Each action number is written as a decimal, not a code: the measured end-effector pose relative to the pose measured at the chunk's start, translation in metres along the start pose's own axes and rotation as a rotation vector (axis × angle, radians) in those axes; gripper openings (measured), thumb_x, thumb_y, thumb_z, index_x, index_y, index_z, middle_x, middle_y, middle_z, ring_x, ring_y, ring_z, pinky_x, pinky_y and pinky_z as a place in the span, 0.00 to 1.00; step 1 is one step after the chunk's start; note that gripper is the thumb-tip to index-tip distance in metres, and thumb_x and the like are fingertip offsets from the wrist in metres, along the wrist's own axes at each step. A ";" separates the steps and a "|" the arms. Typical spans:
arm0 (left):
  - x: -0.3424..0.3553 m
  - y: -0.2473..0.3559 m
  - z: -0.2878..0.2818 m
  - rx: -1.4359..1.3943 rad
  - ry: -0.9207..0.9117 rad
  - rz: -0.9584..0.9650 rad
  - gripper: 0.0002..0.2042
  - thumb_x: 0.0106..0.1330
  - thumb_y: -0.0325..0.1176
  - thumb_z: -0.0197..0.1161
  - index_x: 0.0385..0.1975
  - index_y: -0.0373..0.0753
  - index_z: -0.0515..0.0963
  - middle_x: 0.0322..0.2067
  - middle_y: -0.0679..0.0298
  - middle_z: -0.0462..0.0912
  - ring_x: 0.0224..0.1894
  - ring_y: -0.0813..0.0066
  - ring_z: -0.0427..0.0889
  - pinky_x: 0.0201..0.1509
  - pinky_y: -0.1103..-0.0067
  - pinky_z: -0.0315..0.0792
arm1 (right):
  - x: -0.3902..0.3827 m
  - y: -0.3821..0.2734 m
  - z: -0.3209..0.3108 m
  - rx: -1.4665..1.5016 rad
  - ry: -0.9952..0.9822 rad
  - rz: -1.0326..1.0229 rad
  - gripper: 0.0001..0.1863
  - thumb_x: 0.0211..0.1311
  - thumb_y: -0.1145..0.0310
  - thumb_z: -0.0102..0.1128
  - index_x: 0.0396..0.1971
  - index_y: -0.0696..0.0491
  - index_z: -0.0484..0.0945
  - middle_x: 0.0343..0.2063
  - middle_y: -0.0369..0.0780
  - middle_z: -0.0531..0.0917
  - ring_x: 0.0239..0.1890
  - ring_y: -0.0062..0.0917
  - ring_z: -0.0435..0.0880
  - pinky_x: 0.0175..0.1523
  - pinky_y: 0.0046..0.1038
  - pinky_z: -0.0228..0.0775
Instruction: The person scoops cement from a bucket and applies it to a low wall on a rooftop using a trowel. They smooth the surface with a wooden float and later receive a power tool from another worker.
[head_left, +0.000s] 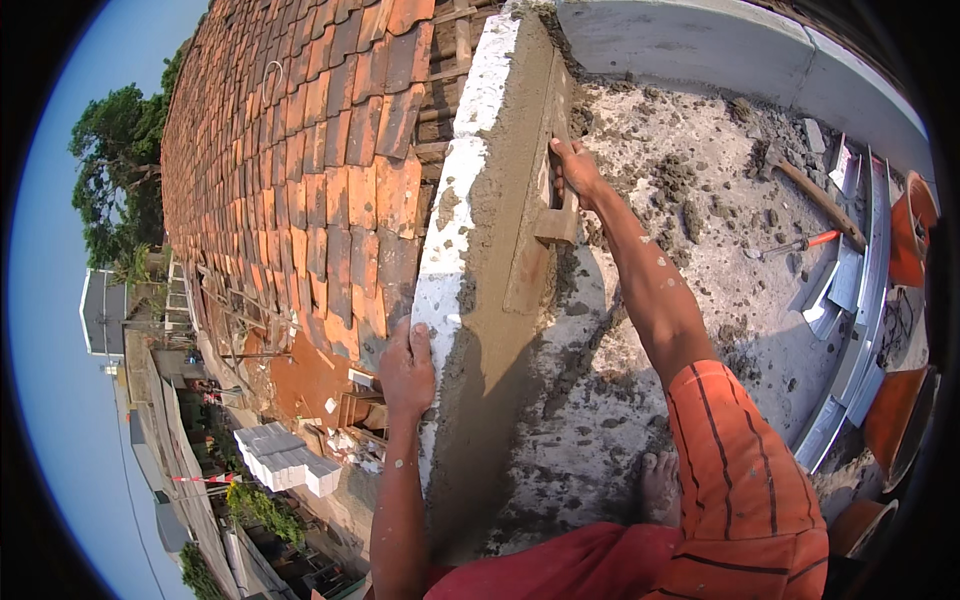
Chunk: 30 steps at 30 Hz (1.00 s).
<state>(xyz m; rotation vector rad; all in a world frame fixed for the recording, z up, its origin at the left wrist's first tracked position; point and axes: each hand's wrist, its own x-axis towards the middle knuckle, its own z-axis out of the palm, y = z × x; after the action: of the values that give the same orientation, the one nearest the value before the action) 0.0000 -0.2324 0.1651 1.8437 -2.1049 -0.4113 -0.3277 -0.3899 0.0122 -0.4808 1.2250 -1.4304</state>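
A low wall [466,210] of white block runs away from me, its top coated with wet grey mortar [492,345]. My right hand [578,172] is closed around the handle of a wooden plastering float [526,272]. The float's long flat board lies along the mortar, its far part reaching beyond my hand. My left hand [408,368] grips the outer white edge of the wall, nearer to me than the float. Its fingers are bent over that edge and partly hidden.
Left of the wall slopes an orange tiled roof [300,150], with a drop to the ground beside it. Stacked white blocks [285,455] stand below. On the rubble-strewn slab at right lie a hammer [815,200], metal channels [850,300] and orange buckets [895,425]. My bare foot [660,480] is there.
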 end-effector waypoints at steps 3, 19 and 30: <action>-0.003 -0.001 -0.002 0.020 0.024 -0.009 0.22 0.72 0.44 0.45 0.49 0.30 0.74 0.38 0.40 0.79 0.43 0.41 0.78 0.45 0.61 0.70 | -0.007 -0.020 0.014 -0.016 -0.057 -0.065 0.26 0.67 0.55 0.52 0.55 0.59 0.61 0.19 0.32 0.67 0.16 0.17 0.67 0.20 0.22 0.64; -0.006 0.009 -0.003 -0.006 0.003 -0.038 0.20 0.72 0.43 0.44 0.47 0.31 0.74 0.34 0.43 0.80 0.38 0.46 0.78 0.43 0.64 0.70 | -0.146 0.055 0.042 -0.065 -0.028 0.059 0.29 0.67 0.54 0.51 0.58 0.59 0.58 0.29 0.40 0.76 0.19 0.21 0.72 0.25 0.26 0.67; -0.010 0.009 -0.001 -0.054 0.043 -0.029 0.18 0.73 0.42 0.44 0.43 0.31 0.74 0.32 0.45 0.79 0.36 0.49 0.77 0.41 0.66 0.69 | -0.287 0.174 0.070 -0.033 -0.091 0.184 0.39 0.65 0.44 0.50 0.63 0.56 0.49 0.36 0.43 0.73 0.33 0.26 0.74 0.38 0.30 0.68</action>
<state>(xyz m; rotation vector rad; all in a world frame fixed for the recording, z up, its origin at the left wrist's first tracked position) -0.0062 -0.2210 0.1696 1.8379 -2.0210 -0.4270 -0.1069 -0.1298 -0.0145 -0.4392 1.1892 -1.2221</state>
